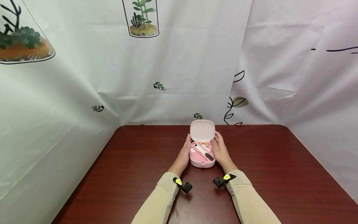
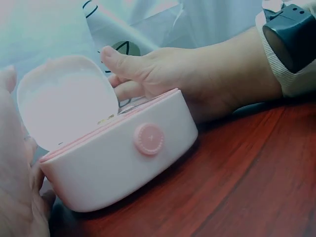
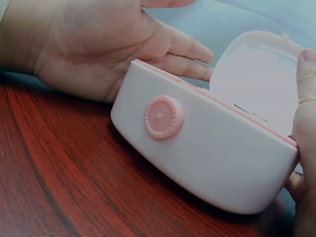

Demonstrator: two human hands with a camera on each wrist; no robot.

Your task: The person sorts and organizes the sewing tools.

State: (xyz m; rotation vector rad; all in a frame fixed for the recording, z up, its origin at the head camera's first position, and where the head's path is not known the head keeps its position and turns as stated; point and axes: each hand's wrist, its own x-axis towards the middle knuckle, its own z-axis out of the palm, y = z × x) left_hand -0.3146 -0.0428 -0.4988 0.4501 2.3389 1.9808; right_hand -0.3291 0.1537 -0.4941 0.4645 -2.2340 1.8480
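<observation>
A small white-and-pink case (image 1: 202, 165) sits on the table with its white lid (image 1: 202, 130) raised at the back. A round pink button-like clasp (image 3: 162, 117) marks its front. Inside lie a white stick-like tool with a black end (image 1: 205, 153), a thin pink stick (image 1: 199, 151) and small white and orange pieces. My left hand (image 1: 184, 154) lies along the case's left side, fingers stretched towards the lid. On the opposite side my right hand (image 1: 220, 150) rests against the case, its thumb near the rim and its fingers beside the lid.
The dark red wooden table (image 1: 134, 161) has rounded far corners. White cloth with plant drawings (image 1: 181, 62) hangs behind it and at both sides. A black wrist camera (image 1: 183, 185) is strapped over each beige sleeve.
</observation>
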